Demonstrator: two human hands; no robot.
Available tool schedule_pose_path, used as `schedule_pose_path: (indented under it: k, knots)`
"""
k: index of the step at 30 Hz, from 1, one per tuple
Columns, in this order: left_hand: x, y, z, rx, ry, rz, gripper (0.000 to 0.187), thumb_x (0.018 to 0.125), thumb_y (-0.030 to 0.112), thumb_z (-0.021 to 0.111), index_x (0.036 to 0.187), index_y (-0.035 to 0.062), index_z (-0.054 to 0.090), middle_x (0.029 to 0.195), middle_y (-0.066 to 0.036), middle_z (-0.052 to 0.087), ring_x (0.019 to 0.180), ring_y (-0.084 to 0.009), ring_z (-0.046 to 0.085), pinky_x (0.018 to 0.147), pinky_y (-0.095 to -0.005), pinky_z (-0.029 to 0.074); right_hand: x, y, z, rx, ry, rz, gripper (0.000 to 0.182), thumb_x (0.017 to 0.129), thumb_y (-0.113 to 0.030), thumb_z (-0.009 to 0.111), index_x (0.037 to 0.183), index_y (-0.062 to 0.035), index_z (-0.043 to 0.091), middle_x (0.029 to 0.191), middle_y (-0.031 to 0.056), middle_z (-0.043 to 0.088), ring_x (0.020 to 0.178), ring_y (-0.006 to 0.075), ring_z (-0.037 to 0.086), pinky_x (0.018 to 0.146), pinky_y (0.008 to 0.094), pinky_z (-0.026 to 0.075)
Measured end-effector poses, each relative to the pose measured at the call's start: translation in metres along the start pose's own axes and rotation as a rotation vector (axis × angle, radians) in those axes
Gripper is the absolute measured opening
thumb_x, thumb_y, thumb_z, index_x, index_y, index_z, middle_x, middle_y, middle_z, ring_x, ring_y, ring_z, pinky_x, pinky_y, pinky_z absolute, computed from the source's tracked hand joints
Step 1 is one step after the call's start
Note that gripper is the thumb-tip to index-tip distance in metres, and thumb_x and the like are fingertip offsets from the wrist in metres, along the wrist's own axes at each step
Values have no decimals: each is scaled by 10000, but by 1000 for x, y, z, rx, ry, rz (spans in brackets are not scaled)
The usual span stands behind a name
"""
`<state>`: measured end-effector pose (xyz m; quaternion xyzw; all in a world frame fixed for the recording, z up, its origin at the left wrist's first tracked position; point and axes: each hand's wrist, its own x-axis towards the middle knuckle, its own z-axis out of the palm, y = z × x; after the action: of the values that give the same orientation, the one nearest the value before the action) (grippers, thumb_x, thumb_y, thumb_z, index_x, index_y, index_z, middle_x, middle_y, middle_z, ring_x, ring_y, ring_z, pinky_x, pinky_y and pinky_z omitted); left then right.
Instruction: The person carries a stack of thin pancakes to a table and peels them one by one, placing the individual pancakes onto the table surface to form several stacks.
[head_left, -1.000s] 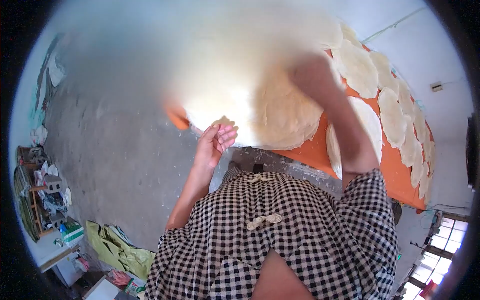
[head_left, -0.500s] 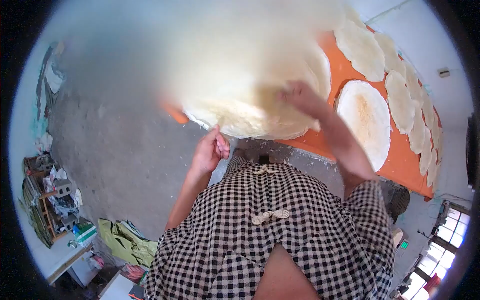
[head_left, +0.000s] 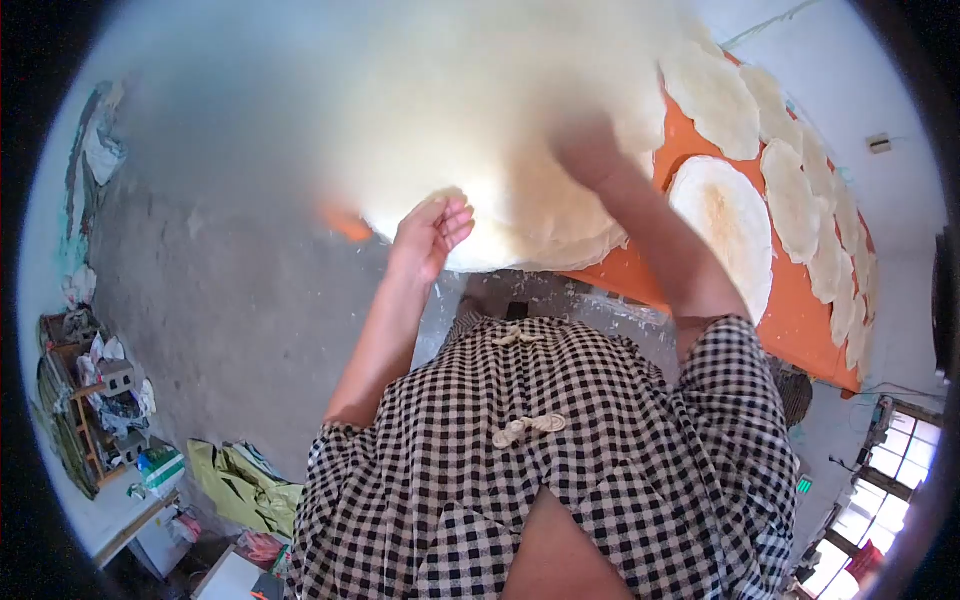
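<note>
A large pile of thin, round, cream-coloured sheets (head_left: 540,225) lies before me on an orange surface (head_left: 630,275). Its upper part is lost in a blur over the lens. My left hand (head_left: 437,230) is at the near left edge of the pile, its fingers curled together; whatever they pinch is too small to make out. Over the right part of the pile is my right hand (head_left: 585,145), its fingers smeared by the blur. Right of that arm lies a white round sheet (head_left: 722,225) with a browned middle.
Overlapping pale sheets (head_left: 790,195) cover the right side of the orange surface. At the lower left are a shelf with clutter (head_left: 95,400), a yellow-green sack (head_left: 240,485) and a white box (head_left: 230,575). A barred window (head_left: 895,455) is at the lower right.
My left hand has moved up and slightly right, onto the pile's edge. My right hand has moved up, farther over the pile and into the blur.
</note>
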<state>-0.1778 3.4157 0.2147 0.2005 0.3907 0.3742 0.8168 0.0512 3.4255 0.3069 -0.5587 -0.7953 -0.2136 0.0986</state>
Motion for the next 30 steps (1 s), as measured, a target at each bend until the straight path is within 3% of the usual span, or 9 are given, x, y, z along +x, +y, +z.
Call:
schedule_pose_path:
  k: [2, 9, 12, 15, 24, 26, 27, 29, 30]
  knots:
    - [14, -9, 2, 2, 13, 0, 228, 885, 139, 393, 1012, -30, 479, 885, -102, 561, 825, -216, 568, 764, -337, 484, -34, -18, 37, 88, -276, 53, 78, 695, -92, 497, 771, -105, 511, 720, 67, 553, 706, 245, 569, 558, 364, 466]
    - [33, -3, 2, 39, 163, -80, 138, 861, 111, 439, 935, 23, 515, 795, -109, 575, 751, -201, 587, 663, -296, 504, -64, -49, 53, 279, -180, 119, 103, 661, -59, 512, 763, -70, 510, 784, 71, 545, 776, 244, 552, 588, 352, 471]
    - [34, 1, 4, 168, 109, -189, 97, 857, 110, 444, 886, 43, 508, 742, -94, 585, 674, -192, 603, 585, -287, 508, -65, -52, 49, 309, -193, 131, 97, 666, -70, 511, 762, -65, 507, 784, 80, 539, 781, 248, 546, 592, 352, 469]
    - [27, -2, 11, 190, 120, -171, 138, 820, 136, 469, 753, 24, 513, 697, -110, 580, 604, -218, 605, 496, -296, 481, -70, -59, 46, 326, -137, 142, 103, 667, -82, 516, 767, -61, 504, 788, 85, 535, 792, 250, 540, 591, 350, 464]
    - [17, 1, 12, -6, -134, -189, 288, 855, 276, 427, 823, 10, 533, 696, -137, 611, 587, -218, 612, 507, -298, 506, -62, -80, 21, 242, 73, 187, 271, 640, -157, 574, 892, -69, 522, 915, 80, 553, 842, 247, 540, 619, 351, 441]
    - [18, 2, 8, 0, -136, -173, 293, 862, 330, 443, 871, 45, 513, 758, -137, 617, 616, -219, 621, 513, -301, 511, -70, -73, 47, 290, -64, 213, 380, 610, -139, 623, 974, -78, 535, 970, 88, 564, 868, 261, 549, 675, 371, 441]
    - [16, 1, 9, -1, -111, -119, 292, 859, 343, 453, 882, 57, 506, 779, -139, 618, 626, -218, 624, 516, -302, 513, -71, -65, 59, 431, -218, 317, 390, 651, -230, 639, 993, -59, 563, 953, 126, 580, 849, 294, 554, 725, 384, 439]
    - [15, 1, 6, -16, -98, -88, 277, 847, 362, 487, 921, 95, 476, 852, -135, 618, 696, -216, 633, 546, -309, 521, -39, -29, 38, 554, -514, 451, 376, 714, -298, 609, 972, -26, 584, 940, 153, 592, 855, 295, 561, 759, 372, 433]
    - [15, 0, 2, -26, -115, -103, 276, 844, 360, 492, 920, 95, 476, 853, -128, 619, 712, -215, 632, 555, -310, 521, -19, -6, 24, 629, -478, 432, 329, 718, -315, 555, 921, -61, 605, 910, 130, 610, 861, 287, 571, 759, 381, 427]
